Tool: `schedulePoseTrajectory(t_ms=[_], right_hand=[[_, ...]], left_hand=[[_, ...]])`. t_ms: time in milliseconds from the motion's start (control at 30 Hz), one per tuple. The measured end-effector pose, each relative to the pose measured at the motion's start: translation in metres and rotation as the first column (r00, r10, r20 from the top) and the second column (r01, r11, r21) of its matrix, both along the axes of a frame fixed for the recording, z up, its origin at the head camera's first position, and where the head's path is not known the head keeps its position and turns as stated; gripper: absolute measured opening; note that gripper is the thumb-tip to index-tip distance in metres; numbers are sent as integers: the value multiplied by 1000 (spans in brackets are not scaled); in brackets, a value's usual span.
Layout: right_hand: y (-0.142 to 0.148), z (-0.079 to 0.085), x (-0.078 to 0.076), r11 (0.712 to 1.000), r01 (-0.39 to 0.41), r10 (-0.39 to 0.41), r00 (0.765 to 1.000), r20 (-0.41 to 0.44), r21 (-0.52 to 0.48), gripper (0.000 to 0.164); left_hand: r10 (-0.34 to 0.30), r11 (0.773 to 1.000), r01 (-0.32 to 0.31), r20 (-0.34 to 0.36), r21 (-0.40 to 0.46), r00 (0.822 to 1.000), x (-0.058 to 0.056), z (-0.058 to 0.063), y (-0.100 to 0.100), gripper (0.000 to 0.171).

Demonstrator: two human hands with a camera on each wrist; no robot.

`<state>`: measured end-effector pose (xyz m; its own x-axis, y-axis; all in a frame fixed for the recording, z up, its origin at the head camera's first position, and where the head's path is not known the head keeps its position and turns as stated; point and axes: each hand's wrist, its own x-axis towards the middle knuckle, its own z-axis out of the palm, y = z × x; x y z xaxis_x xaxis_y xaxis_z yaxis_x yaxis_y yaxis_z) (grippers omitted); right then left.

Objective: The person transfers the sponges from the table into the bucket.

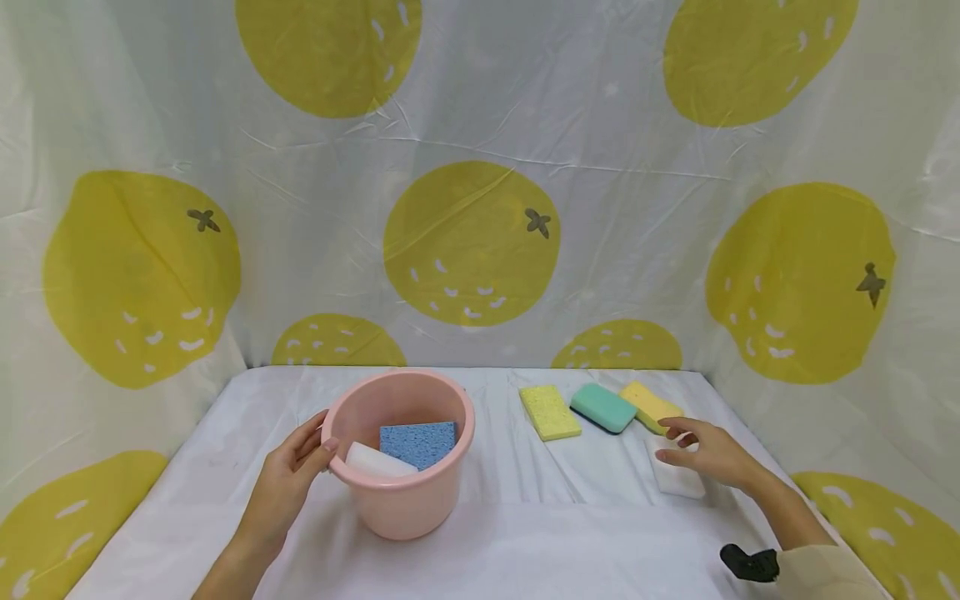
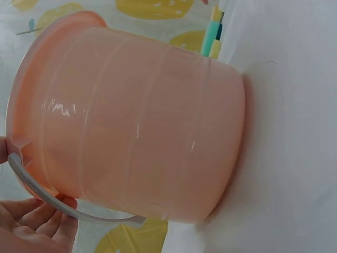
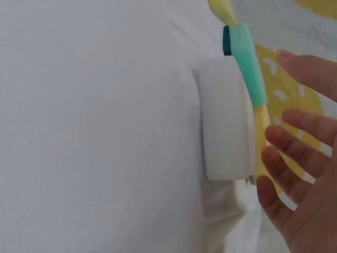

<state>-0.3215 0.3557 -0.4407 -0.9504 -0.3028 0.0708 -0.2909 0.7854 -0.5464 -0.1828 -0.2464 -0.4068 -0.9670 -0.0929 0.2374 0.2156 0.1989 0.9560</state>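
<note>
A pink bucket (image 1: 405, 508) stands on the white cloth, its grey handle (image 2: 79, 213) hanging down the side in the left wrist view. My left hand (image 1: 285, 479) grips its rim, thumb over the edge and fingers below on the outside. Inside the bucket lie a blue sponge (image 1: 420, 442) and a white sponge (image 1: 375, 460). At the right, my right hand (image 1: 708, 454) hovers over another white sponge (image 1: 678, 479), fingers spread and slightly bent with nothing between them. In the right wrist view that white sponge (image 3: 226, 118) lies flat just beside the fingertips.
Behind the white sponge lie a yellow-orange sponge (image 1: 648, 404), a green sponge (image 1: 603, 407) with a dark underside, and a light yellow sponge (image 1: 550, 412). A lemon-print curtain (image 1: 480, 125) hangs around the back and sides of the white-covered table (image 1: 525, 542).
</note>
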Motion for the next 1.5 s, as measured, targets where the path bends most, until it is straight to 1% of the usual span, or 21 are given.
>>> schedulePoseTrajectory(t_ms=[67, 133, 267, 333, 433, 533, 667, 767, 933, 1067, 1233, 1333, 1500], right_hand=[[2, -4, 1, 1000, 22, -22, 1000, -1, 5, 66], [4, -8, 3, 999, 33, -32, 999, -19, 19, 66], [5, -14, 4, 997, 34, -28, 996, -85, 71, 67], [4, -17, 4, 993, 44, -33, 994, -104, 107, 72], [3, -19, 3, 984, 85, -71, 993, -91, 157, 84], [1, -20, 0, 970, 129, -124, 992, -38, 208, 98], [-3, -20, -1, 958, 143, -141, 990, -25, 248, 103], [-5, -20, -2, 960, 130, -122, 991, -46, 247, 96], [-9, -17, 1, 970, 128, -126, 992, -20, 207, 88], [-11, -15, 3, 971, 146, -151, 988, 13, 188, 91], [-12, -13, 5, 972, 166, -175, 984, 42, 164, 90], [-12, -11, 5, 976, 157, -167, 984, 55, 153, 88], [-11, -9, 4, 982, 126, -134, 990, 47, 144, 87]], left_hand=[[-3, 1000, 3, 1, 1, 1000, 0, 0, 0, 60], [-4, 1000, 4, 1, 2, 1000, 0, 0, 0, 60], [2, 1000, -2, 0, 2, 1000, 1, 0, 0, 60], [4, 1000, -4, -1, 2, 1000, 1, 0, 0, 59], [3, 1000, -3, -3, 1, 1000, 2, 1, 0, 59], [0, 1000, 0, -4, 2, 1000, 2, 1, 0, 59], [0, 1000, 0, -1, 7, 1000, 1, 2, 1, 60], [4, 1000, -3, -3, 7, 1000, 1, 2, 1, 60], [4, 1000, -4, -14, -2, 1000, 1, 1, 1, 59], [4, 1000, -4, -15, -4, 1000, 2, 1, 1, 59], [10, 1000, -10, -16, -9, 1000, 2, 1, 1, 59], [12, 1000, -12, -18, -11, 1000, 2, 0, 2, 59], [14, 1000, -15, -15, -12, 1000, 1, 0, 2, 59]])
